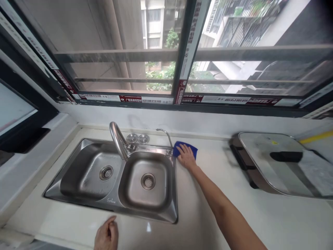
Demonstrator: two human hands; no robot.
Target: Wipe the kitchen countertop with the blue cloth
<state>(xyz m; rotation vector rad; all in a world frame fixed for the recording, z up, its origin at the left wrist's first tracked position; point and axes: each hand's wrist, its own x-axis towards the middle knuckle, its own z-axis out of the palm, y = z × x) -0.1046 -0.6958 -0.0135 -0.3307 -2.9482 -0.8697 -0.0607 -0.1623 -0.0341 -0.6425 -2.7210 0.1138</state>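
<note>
Here, right hand [185,156] flat, fingers spread, pressing blue cloth [191,149] onto tabletop [208,205] at frame centre beside sink [166,215]; left hand [106,236] loosely curled, empty, braced at lower edge.

Blue cloth [189,148], small, bunched flat on the pale counter, just right of the sink's back right corner beside the thin spout. Its near left part is covered by a palm pressing down on it; the far right edge shows free.
</note>
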